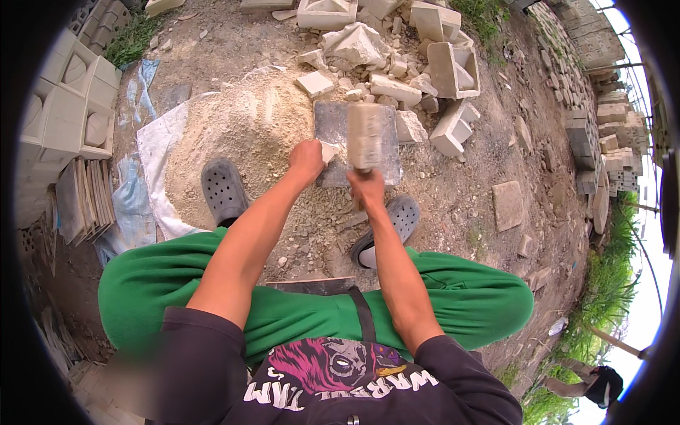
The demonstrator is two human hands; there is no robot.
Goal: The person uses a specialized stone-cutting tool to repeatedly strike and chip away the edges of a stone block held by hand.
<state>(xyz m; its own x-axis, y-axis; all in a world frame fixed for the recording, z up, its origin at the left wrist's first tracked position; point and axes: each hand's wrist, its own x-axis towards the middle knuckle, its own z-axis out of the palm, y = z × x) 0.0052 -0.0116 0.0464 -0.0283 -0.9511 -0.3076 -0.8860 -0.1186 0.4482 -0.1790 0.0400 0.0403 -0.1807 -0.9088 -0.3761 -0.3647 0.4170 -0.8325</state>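
Observation:
Between my legs lies a dark square slab (331, 122), dusted with pale crumbs. At its left edge my left hand (307, 161) is closed on a small cream block fragment (329, 151), partly hidden by the fingers. My right hand (367, 188) grips the handle of a mallet (364, 138). The mallet's pale, blocky head is smeared by motion and hovers over the slab, right of the fragment. Whether it touches the slab, I cannot tell.
Left of the slab, a heap of sandy crushed material (237, 131) covers a white sheet (150, 145). Broken cream blocks (354, 46) pile up beyond it. Hollow blocks (67, 92) are stacked at far left, beside thin boards (85, 202). My grey clogs (225, 190) flank the work spot.

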